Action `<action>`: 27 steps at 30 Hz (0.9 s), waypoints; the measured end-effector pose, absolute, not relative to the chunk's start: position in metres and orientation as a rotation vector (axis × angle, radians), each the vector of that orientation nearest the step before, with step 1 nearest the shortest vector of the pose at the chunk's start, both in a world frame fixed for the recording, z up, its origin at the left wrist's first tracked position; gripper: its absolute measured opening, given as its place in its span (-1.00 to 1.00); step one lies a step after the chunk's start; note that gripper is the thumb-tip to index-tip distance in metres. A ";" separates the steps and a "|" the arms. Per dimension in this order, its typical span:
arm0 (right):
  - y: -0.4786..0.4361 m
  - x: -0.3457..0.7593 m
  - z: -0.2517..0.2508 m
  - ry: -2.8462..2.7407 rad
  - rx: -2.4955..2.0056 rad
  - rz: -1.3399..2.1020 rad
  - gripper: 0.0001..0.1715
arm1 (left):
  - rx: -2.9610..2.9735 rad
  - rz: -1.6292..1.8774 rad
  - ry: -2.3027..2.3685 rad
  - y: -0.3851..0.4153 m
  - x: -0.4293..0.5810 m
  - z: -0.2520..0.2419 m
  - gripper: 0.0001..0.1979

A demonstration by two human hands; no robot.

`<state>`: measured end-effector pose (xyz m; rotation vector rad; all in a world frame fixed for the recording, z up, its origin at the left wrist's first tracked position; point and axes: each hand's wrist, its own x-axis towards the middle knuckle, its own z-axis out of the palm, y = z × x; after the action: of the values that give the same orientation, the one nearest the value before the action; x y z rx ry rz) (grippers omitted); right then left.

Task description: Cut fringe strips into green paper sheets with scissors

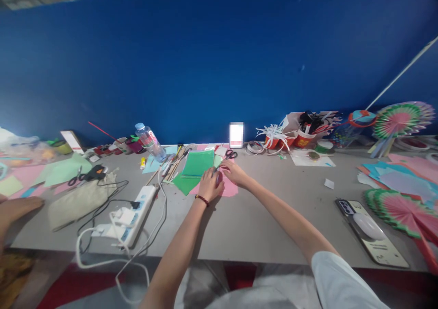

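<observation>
My left hand [210,186], with a dark beaded bracelet at the wrist, lies on the lower right corner of a green paper sheet [198,164], its fingers stretched out. A small dark bluish thing shows beside its thumb, too blurred to name. My right hand [234,172] is just to the right, its thumb and fingertips pinched together near the edge of the papers. What they grip is too small to make out. Beneath both hands is pink paper [230,189]. Scissors [231,154] with dark handles lie just beyond my right hand.
A power strip [139,215] with white cables and a plastic bottle [150,141] stand left. A phone [372,233] with a white mouse on it lies right, near paper fans [398,213]. Red cups [304,139] line the blue wall. Another person's hand [23,208] is far left.
</observation>
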<state>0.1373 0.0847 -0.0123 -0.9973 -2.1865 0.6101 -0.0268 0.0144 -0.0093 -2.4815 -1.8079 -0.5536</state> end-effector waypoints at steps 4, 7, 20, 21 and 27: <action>0.056 0.153 -0.013 -2.130 -0.988 0.619 -0.55 | -2.550 -0.533 -1.792 0.016 -0.031 -0.009 -0.60; 0.027 0.168 -0.009 -2.242 -1.065 0.572 -0.35 | -2.545 -0.544 -1.786 0.017 -0.035 -0.009 -0.61; 0.024 0.168 -0.005 -2.296 -1.274 0.469 -0.48 | -2.637 -0.758 -1.735 0.023 -0.034 -0.011 -0.66; 0.025 0.165 -0.006 -2.261 -1.296 0.446 -0.47 | -2.648 -0.789 -1.733 0.022 -0.033 -0.009 -0.65; 0.025 0.153 0.003 -1.858 -1.432 0.543 -0.54 | -2.717 -0.762 -1.655 0.022 -0.040 -0.001 -0.52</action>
<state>0.1528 0.0253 0.0030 -1.4315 -1.8582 0.5432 -0.0395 0.0221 -0.0013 -2.7168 -1.6548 -0.7617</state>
